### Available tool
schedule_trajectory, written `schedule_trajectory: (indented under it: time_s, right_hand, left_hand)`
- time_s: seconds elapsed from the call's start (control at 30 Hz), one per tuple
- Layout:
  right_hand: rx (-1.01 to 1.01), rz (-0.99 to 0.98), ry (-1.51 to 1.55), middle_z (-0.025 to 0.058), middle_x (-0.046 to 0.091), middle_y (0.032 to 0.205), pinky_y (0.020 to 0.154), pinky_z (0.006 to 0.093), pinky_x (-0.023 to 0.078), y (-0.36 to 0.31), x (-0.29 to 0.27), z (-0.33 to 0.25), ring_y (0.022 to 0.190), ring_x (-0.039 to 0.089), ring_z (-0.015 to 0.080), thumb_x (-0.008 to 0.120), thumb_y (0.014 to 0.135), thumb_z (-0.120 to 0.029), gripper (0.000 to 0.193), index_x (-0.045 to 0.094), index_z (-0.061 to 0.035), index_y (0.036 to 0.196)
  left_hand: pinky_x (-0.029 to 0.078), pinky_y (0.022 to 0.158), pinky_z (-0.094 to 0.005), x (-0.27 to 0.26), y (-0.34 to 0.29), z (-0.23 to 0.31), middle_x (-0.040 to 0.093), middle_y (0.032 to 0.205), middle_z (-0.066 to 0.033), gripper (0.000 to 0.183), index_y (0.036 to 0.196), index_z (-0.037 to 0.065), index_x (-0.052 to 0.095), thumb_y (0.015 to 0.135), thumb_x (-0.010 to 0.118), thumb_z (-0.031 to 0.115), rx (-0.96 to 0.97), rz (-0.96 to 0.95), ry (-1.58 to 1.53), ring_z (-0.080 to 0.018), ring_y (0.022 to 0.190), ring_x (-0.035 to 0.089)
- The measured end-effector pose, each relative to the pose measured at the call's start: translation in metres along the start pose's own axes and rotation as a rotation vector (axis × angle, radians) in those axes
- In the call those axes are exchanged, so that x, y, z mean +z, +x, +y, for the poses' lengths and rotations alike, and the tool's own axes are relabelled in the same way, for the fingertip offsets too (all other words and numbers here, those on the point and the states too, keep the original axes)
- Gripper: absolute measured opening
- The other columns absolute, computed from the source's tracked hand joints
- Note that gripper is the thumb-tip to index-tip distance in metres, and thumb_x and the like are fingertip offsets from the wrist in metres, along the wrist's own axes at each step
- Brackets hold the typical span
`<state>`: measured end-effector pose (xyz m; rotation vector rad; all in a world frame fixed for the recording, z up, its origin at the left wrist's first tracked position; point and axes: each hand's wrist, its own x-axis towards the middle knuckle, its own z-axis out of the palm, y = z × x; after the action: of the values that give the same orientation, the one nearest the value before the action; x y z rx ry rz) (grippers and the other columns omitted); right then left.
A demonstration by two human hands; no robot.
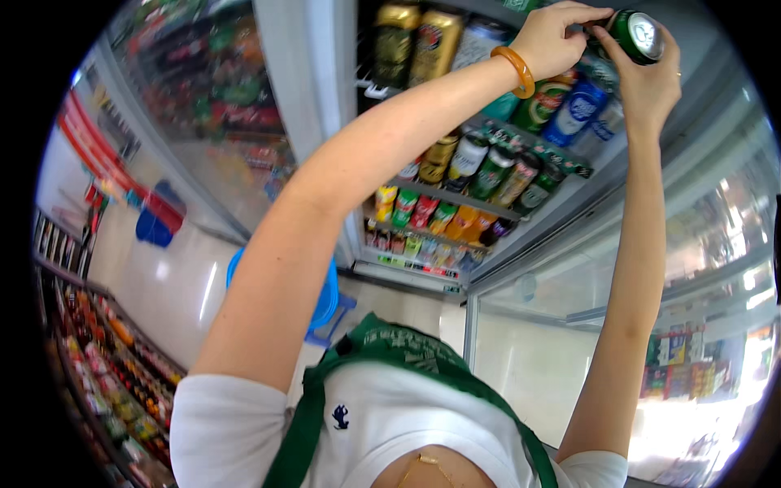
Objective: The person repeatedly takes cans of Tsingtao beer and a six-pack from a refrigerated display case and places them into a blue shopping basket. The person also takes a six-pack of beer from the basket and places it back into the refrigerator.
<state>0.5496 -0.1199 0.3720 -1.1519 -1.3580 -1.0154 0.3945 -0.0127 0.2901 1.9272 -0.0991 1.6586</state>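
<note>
High at the upper right, my right hand (651, 85) grips a green drink can (630, 34), its thumb and fingers wrapped round the side. The can is tilted, with its silver end turned toward me. My left hand (555, 37), below which an orange bangle (515, 71) circles the wrist, reaches in from the left. Its index finger and thumb close on the can's far left side, which is partly hidden by the fingers. Just under both hands stands a shelf row with a green and red can (547, 104) and a blue can (576, 112).
An open cooler holds several tiers of cans and bottles, with a shelf edge (464, 198) at mid-height. Glass doors (561, 317) stand on the right and left (207, 114). A blue basin (325, 301) sits on a blue stool (335, 321) near my left elbow. Stocked shelves (106, 374) line the lower left.
</note>
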Motion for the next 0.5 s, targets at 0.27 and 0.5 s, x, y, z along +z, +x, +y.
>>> schedule_trajectory:
  time_s: [0.27,0.5]
  right_hand:
    - [0.197,-0.53,0.567,0.0174,0.078,0.111,0.09,0.0373,0.059,-0.145,0.066,-0.213,0.102,0.076,0.0239,0.098,0.072,-0.046,0.078,0.068,0.0033,0.125]
    - [0.168,-1.265,0.96,0.0206,0.075,0.117,0.092,0.0442,0.06,-0.341,0.179,-0.356,0.11,0.075,0.0353,0.095,0.076,-0.033,0.075,0.058,-0.002,0.133]
  left_hand:
    - [0.052,0.104,-0.035,-0.235,-0.192,0.1,0.064,0.14,-0.0095,0.048,0.151,0.015,0.062,0.107,0.05,-0.002,-0.088,-0.191,0.439,-0.0209,0.121,0.064]
    - [0.048,0.113,-0.0364,-0.334,-0.455,0.151,0.054,0.156,-0.0078,0.054,0.16,0.013,0.05,0.108,0.051,-0.001,-0.982,0.08,0.259,-0.0216,0.136,0.057]
